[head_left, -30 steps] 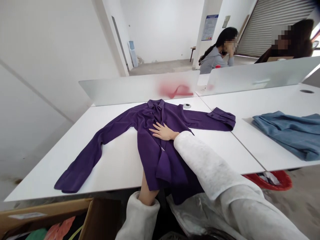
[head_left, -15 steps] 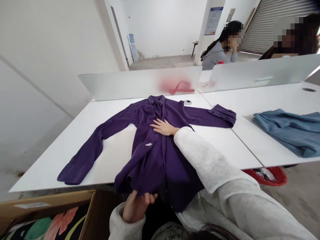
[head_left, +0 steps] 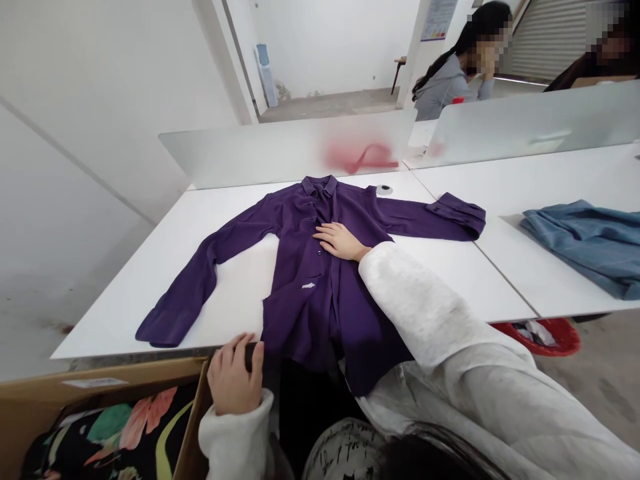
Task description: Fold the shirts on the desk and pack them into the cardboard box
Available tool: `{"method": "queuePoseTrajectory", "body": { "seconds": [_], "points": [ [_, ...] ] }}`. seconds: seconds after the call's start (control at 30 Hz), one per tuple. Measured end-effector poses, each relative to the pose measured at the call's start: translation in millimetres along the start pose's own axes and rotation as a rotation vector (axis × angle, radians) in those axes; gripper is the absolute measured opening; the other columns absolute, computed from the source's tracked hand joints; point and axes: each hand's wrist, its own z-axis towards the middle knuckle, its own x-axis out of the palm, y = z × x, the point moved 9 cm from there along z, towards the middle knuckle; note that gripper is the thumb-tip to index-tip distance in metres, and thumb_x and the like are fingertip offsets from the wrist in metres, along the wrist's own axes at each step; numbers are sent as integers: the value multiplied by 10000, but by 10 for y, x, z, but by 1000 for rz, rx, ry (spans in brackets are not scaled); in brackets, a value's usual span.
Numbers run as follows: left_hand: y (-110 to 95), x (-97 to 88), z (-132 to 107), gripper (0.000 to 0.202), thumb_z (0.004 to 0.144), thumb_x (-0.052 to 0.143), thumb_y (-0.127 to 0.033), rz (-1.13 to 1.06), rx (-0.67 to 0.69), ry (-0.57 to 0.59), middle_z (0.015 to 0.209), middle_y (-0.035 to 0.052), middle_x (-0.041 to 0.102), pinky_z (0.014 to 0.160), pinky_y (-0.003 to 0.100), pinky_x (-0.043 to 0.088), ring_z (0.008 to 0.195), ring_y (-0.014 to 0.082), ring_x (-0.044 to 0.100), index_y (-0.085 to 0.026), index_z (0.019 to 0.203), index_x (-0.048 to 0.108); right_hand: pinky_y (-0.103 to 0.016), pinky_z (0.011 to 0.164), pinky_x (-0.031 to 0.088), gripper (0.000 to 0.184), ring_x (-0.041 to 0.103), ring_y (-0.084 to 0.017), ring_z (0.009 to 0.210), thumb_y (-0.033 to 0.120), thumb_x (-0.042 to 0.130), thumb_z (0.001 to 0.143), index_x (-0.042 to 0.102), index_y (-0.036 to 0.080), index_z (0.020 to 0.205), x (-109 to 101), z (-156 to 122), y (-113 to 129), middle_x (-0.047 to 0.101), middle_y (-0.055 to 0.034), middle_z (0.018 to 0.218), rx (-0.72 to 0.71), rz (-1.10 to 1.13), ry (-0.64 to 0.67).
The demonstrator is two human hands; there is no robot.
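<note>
A purple button-up shirt (head_left: 295, 247) lies spread on the white table (head_left: 240, 293), collar toward the divider and sleeves out to both sides. Its front is partly open, and the lower hem hangs over the near edge. My right hand (head_left: 341, 241) rests flat on the shirt's chest, fingers stretched out beside the button line. A small white mark or tag shows on the lower front. By the table's near edge, left of the hem, my left hand (head_left: 235, 375) has its fingers apart and holds nothing.
An open cardboard box (head_left: 145, 368) with floral fabric (head_left: 120, 433) stands at lower left. Folded blue cloth (head_left: 590, 243) lies on the right. Below the table is a red bin (head_left: 567, 337). Frosted dividers (head_left: 280, 150) line the back; two people sit beyond.
My left hand has let go of the shirt's hem and moved left and up to the table edge. The hem's left corner now lies flatter. My right hand stays on the chest.
</note>
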Motion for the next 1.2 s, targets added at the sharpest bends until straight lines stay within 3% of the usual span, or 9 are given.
{"method": "queuePoseTrajectory", "body": {
  "seconds": [0.2,0.4,0.5,0.57,0.7,0.77,0.93,1.1,1.2],
  "points": [
    [-476,345,64,347,911,456,-389,79,213,-30,1332,163,554,1100,625,187,1345,350,372,-167,1134,603,-447,1102,266,420,406,-232,1326,326,361,967,561,181,1307,140,16,-41,511,-93,1393,20,-25,106],
    [-782,-140,64,128,874,539,-247,-124,311,-293,1065,104,682,1013,446,426,1070,236,613,-187,946,625,-427,1107,262,409,412,-230,1322,303,378,963,567,166,1299,100,13,-19,513,-93,1391,19,-14,97],
    [-655,-366,-21,110,858,569,-271,-260,229,-331,943,75,697,909,401,494,930,219,645,-200,899,643,-434,1105,264,407,412,-235,1321,285,380,959,563,174,1305,90,9,-16,513,-91,1391,28,1,104],
    [-554,-373,-87,161,853,582,-358,-420,145,-206,850,72,701,830,394,526,864,228,653,-215,820,649,-445,1102,266,406,405,-238,1326,272,378,955,563,189,1307,88,7,-13,514,-84,1392,29,12,108],
    [-712,-47,-245,436,776,562,-626,-614,156,477,620,105,678,789,443,539,780,282,664,-242,597,665,-459,1102,259,398,378,-255,1338,269,387,948,587,189,1282,71,0,-16,535,-80,1370,26,17,87],
    [-679,22,-236,453,775,541,-641,-563,99,641,676,116,705,791,423,542,765,274,675,-235,676,715,-463,1106,248,395,374,-258,1336,262,393,943,596,181,1272,66,-5,-29,545,-88,1355,34,22,77],
    [-3,-119,67,497,690,548,-694,-167,-319,255,762,50,726,680,344,553,704,240,675,-229,802,682,-478,1103,246,427,427,-246,1266,227,382,933,558,221,1322,41,-18,-25,574,-94,1299,23,73,49],
    [88,322,-61,473,660,607,-660,-367,-398,456,801,40,729,749,326,558,787,236,680,-210,790,672,-496,1121,205,451,384,-258,1319,282,387,950,483,246,1389,94,-36,41,487,-90,1407,-19,70,126],
    [137,236,-43,456,678,585,-661,-484,-409,304,702,38,701,696,328,568,693,220,674,-212,735,636,-521,1132,167,520,282,-294,1392,426,385,958,407,228,1439,157,-52,43,360,-105,1500,-8,29,191]
  ]
}}
